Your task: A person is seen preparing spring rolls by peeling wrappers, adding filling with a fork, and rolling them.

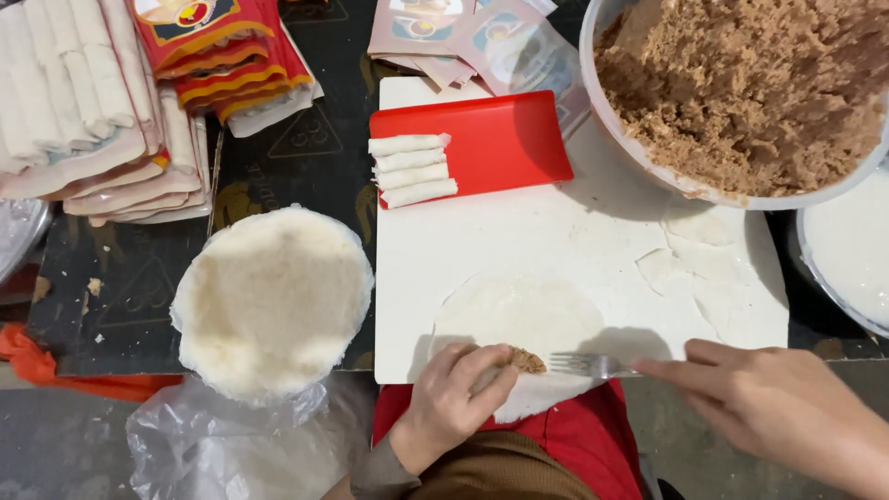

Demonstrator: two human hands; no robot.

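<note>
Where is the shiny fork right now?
In the head view, the silver metal fork lies low and centre, held by the right hand, tines touching brown filling beside the left hand.

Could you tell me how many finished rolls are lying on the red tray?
4, stacked side by side at the left end of the red tray: top roll, second, third, bottom. None seems hidden beneath them.

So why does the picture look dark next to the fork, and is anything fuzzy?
Head view: the right hand throws a soft shadow on the white board behind the fork; the left hand and wrapper look sharp; the big bowl bends at the corner.
</note>
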